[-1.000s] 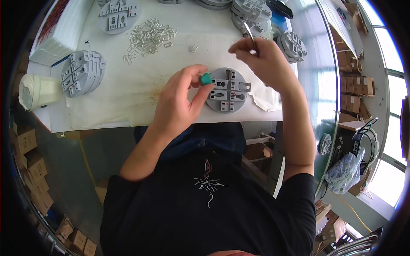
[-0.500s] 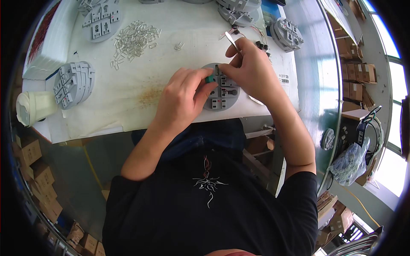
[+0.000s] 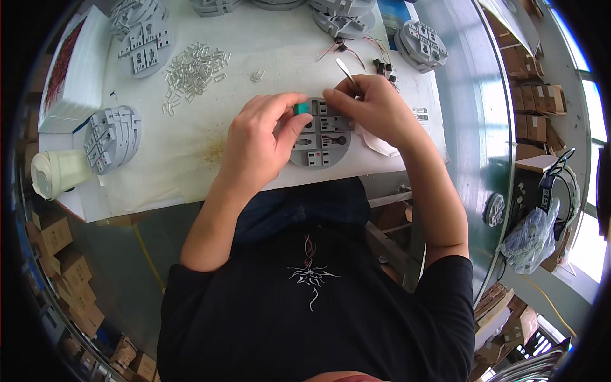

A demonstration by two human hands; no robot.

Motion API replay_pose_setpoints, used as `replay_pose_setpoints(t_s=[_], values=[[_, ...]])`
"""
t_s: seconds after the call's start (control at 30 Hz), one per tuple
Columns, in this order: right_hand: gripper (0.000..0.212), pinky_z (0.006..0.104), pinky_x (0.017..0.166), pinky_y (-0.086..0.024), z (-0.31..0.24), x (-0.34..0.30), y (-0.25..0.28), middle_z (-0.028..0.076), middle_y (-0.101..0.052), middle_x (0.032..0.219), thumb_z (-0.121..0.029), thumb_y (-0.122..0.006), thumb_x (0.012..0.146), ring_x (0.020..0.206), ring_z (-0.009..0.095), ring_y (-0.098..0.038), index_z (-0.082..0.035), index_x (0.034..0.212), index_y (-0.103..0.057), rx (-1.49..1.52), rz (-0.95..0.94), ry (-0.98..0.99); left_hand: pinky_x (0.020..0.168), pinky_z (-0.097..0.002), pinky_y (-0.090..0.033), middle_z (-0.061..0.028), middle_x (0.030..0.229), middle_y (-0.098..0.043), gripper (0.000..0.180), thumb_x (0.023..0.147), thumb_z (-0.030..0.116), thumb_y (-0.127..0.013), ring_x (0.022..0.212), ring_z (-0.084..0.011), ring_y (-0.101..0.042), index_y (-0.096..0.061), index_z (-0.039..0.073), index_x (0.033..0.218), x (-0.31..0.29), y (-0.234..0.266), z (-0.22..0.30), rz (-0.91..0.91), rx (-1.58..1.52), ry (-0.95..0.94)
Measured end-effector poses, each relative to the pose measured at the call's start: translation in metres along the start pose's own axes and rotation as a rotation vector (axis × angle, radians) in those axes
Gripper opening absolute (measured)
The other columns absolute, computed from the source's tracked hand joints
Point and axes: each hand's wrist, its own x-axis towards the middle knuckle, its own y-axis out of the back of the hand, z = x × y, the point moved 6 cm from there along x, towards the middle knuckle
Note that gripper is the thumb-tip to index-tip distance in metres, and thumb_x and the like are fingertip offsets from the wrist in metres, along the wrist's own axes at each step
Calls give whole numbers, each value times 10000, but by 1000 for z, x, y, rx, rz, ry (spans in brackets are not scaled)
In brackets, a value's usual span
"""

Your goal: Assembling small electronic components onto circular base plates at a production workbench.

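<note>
A round grey disc with raised blocks and slots lies near the table's front edge, between my two hands. My left hand pinches a small green block between thumb and forefinger, at the disc's upper left edge. My right hand is curled round a slim silver metal tool whose flat end points up and away. The right thumb and forefinger tips meet at the disc's far right rim; whether they hold anything small there is hidden.
Many clear little tubes lie heaped at the back left. Stacked grey discs stand at the left and back right. Wired black parts sit beyond my right hand. A pale cup stands at the left corner.
My left hand has drawn a little left and away from the disc's middle with the green block. More of the disc shows. The right hand stays at the rim; the whole view has shifted slightly.
</note>
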Motion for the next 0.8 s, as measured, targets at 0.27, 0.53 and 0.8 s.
replay_pose_setpoints(t_s=[0.27, 0.53, 0.8], values=[[315, 232, 534, -403, 8, -14, 12, 0, -658, 798, -314, -744, 1011, 614, 41, -517, 1, 1009, -744, 282, 12, -57, 784, -420, -561, -127, 952, -742, 258, 893, 107, -806, 863, -317, -691, -738, 28, 1128, 25, -11, 34, -92, 204, -180], [393, 229, 487, -355, 0, -30, 21, -8, -607, 777, -375, -620, 1100, 564, 29, -464, -6, 1016, -725, 434, 53, -62, 844, -451, -554, -143, 925, -724, 336, 881, 207, -818, 931, -345, -698, -729, 8, 1136, 38, -29, 42, -355, 551, -169], [567, 244, 532, -381, 2, -37, 43, -2, -562, 696, -492, -455, 1154, 552, 77, -469, -24, 923, -677, 703, 23, 49, 805, -460, -557, -148, 1136, -650, 741, 699, 504, -926, 936, -333, -659, -645, 62, 1224, 17, -37, 63, -462, 755, -249]])
